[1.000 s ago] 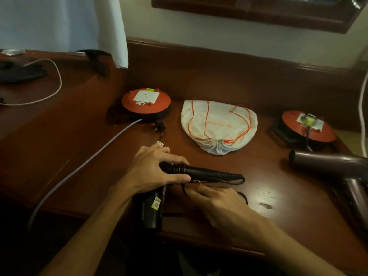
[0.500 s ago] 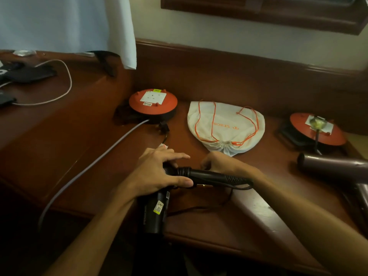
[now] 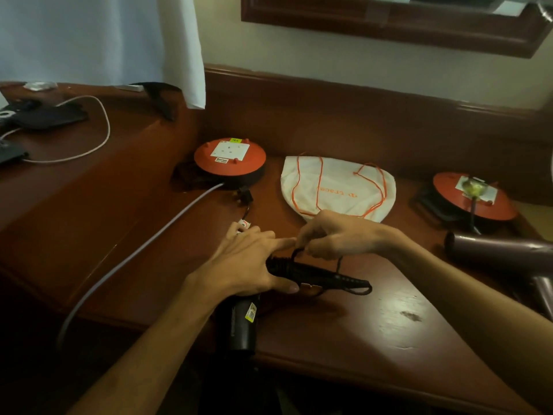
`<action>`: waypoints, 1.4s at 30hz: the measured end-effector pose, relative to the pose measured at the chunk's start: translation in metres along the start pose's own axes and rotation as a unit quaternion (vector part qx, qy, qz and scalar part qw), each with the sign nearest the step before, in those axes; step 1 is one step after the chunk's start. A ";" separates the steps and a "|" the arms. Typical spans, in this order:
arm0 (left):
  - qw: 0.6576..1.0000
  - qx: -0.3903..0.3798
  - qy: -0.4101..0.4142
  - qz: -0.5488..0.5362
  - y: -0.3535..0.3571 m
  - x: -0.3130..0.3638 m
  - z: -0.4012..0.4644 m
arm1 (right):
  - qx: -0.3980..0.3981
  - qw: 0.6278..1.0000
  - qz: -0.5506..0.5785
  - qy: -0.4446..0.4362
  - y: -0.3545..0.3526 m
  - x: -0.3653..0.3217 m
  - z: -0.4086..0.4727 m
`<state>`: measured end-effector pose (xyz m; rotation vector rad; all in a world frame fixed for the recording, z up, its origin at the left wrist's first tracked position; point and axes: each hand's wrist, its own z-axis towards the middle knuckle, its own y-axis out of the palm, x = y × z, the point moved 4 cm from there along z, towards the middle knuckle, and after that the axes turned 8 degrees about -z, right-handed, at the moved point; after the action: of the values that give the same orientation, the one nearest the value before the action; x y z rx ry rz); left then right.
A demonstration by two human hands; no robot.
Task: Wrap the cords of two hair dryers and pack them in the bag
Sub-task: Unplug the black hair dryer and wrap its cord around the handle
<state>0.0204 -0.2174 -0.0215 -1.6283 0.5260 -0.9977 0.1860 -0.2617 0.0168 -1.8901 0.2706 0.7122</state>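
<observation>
A black hair dryer (image 3: 243, 322) lies at the table's front edge, its handle (image 3: 323, 275) pointing right with black cord coiled around it. My left hand (image 3: 239, 265) holds the dryer down where handle meets body. Just above the handle, my right hand (image 3: 335, 235) pinches a loop of the black cord (image 3: 296, 252). A second, mauve hair dryer (image 3: 502, 250) lies at the right edge. The white drawstring bag (image 3: 338, 190) with orange strings lies flat behind my hands.
Two orange cable reels stand on the wooden table (image 3: 374, 339): one (image 3: 229, 160) at back left with a grey cable (image 3: 134, 256) running toward me, one (image 3: 475, 196) at back right. A white cloth (image 3: 104, 40) hangs at upper left above a side surface with dark items.
My right hand has moved from below the handle, round its far side, to above it, carrying the cord another turn. My left hand stays on the dryer.
</observation>
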 end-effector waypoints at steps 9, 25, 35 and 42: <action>0.999 -0.002 0.001 -0.053 -0.009 -0.004 0.010 | 0.079 0.995 -0.051 0.044 -0.016 0.006 -0.024; 0.974 0.059 0.006 -0.220 -0.017 -0.010 0.010 | 0.167 0.963 -0.206 0.046 -0.044 -0.030 -0.063; 0.986 0.086 -0.019 -0.139 -0.061 0.001 -0.017 | 0.361 0.920 -0.139 0.057 -0.070 -0.016 -0.084; 0.984 0.089 -0.046 -0.147 -0.025 -0.003 -0.011 | 0.257 0.956 -0.139 -0.012 -0.010 -0.046 -0.087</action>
<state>0.0058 -0.2139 0.0020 -1.6083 0.1303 -1.1443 0.1848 -0.3412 0.0750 -1.3840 0.1507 0.4203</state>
